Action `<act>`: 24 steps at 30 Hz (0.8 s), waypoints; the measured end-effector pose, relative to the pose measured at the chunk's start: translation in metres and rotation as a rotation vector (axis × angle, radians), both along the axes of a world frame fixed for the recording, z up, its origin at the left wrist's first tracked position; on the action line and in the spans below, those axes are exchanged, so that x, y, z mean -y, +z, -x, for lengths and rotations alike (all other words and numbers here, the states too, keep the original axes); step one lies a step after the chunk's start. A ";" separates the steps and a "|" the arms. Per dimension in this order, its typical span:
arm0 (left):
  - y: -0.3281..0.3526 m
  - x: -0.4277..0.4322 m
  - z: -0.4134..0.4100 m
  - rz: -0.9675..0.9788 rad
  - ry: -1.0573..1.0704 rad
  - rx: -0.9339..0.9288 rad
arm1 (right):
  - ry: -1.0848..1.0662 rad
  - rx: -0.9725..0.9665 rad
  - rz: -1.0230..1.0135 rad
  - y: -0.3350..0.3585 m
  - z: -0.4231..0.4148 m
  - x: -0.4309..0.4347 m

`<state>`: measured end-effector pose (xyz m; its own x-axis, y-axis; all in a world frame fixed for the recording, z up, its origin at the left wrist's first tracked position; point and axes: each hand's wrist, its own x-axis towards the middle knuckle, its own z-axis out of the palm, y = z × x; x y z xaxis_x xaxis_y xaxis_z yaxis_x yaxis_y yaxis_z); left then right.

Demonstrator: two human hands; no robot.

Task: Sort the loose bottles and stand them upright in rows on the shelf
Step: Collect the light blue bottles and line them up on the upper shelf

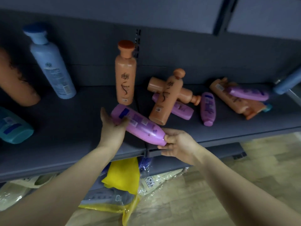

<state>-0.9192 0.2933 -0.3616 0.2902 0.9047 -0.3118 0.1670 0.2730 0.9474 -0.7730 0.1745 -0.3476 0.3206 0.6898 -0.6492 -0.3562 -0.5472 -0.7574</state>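
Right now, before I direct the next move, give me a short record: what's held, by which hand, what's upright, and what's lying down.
held: purple bottle, tilted above the shelf front
left hand: grips its upper end
right hand: pinches its lower end
upright: orange bottle; light blue bottle
lying: crossed orange bottles; lone purple bottle; mixed pile of orange and purple at right

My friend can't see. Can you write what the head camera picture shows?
The left hand and right hand hold a purple bottle slantwise over a dark shelf. Behind, an orange bottle stands upright; others lie jumbled at right.
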 end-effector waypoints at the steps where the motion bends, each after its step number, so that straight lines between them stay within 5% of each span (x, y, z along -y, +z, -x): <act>1: -0.001 0.009 -0.009 -0.006 -0.006 0.005 | -0.024 -0.013 -0.002 0.002 -0.012 0.010; 11: -0.018 0.098 -0.108 -0.093 -0.148 -0.097 | -0.347 0.224 -0.043 -0.008 -0.114 0.076; 16: -0.033 0.112 -0.147 -0.089 -0.255 -0.235 | -0.239 0.480 -0.004 -0.026 -0.146 0.083; 24: -0.036 0.100 -0.164 -0.227 -0.285 -0.637 | -0.122 0.573 0.014 -0.042 -0.161 0.075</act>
<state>-0.7555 0.1937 -0.3981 0.3490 0.8834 -0.3127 0.7397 -0.0548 0.6707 -0.6122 0.0990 -0.3893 0.6996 0.6187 -0.3574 0.0470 -0.5390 -0.8410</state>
